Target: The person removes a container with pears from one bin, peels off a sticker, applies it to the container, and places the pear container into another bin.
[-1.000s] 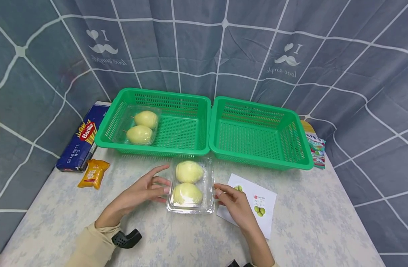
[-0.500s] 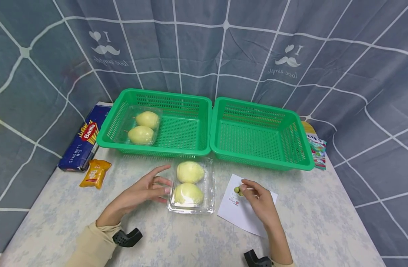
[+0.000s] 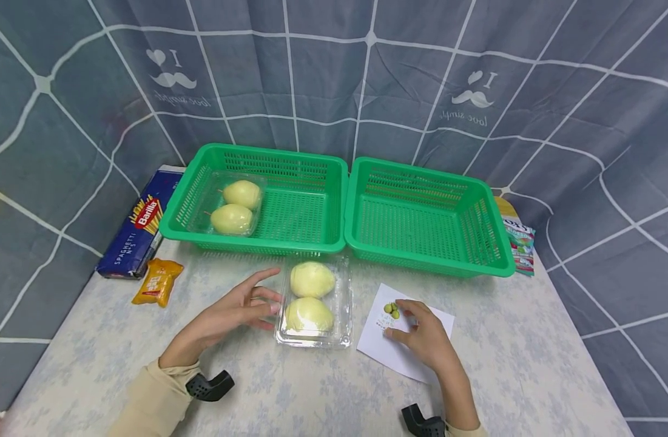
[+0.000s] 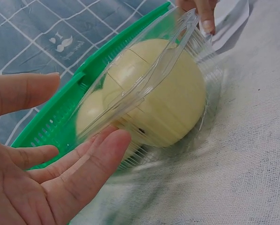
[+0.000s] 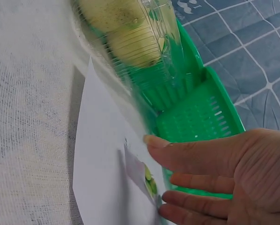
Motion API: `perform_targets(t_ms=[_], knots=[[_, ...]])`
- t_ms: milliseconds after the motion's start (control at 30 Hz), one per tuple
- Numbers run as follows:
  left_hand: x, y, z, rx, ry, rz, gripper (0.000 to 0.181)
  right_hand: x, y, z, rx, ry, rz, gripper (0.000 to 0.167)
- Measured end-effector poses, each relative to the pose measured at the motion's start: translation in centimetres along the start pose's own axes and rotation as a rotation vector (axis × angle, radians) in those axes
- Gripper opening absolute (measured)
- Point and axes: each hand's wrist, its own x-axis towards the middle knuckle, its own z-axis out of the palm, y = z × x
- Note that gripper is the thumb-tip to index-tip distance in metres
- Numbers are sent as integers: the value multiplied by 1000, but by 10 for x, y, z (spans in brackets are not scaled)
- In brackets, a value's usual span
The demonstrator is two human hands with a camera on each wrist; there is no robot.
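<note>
A clear plastic box (image 3: 343, 315) holds two pale yellow fruits (image 3: 309, 314) in front of the baskets. My left hand (image 3: 224, 318) is at its left side, fingers spread; in the left wrist view, the fingertips (image 4: 116, 140) lie against or very close to the box. Right of the box is a white sheet (image 3: 383, 354). Over it is my right hand (image 3: 429, 340), thumb and fingers apart, beside a small printed picture of green fruits (image 3: 391, 310). In the right wrist view a small printed piece (image 5: 136, 172) tilts up near the fingertips; whether they touch it, I cannot tell.
Behind stand two green baskets, the left one (image 3: 268, 246) with another box of two yellow fruits (image 3: 232, 219), the right one (image 3: 429, 262). A blue spaghetti box (image 3: 128, 243) and orange packet (image 3: 158, 282) are at left, a colourful packet (image 3: 520, 243) at right.
My right hand has left the box's right side and moved right, over the white sheet. Its thumb and fingers have since spread apart. The left hand has stayed beside the box.
</note>
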Motion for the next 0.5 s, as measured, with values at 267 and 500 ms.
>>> perform_targets(t_ms=[267,500], knots=[[-2,-2,0,5,10,0,82,-2,3,5,-65,-14,-60,62],[1,-1,-1,-4,1,3,81,0,4,6,-96,20,-94,38]])
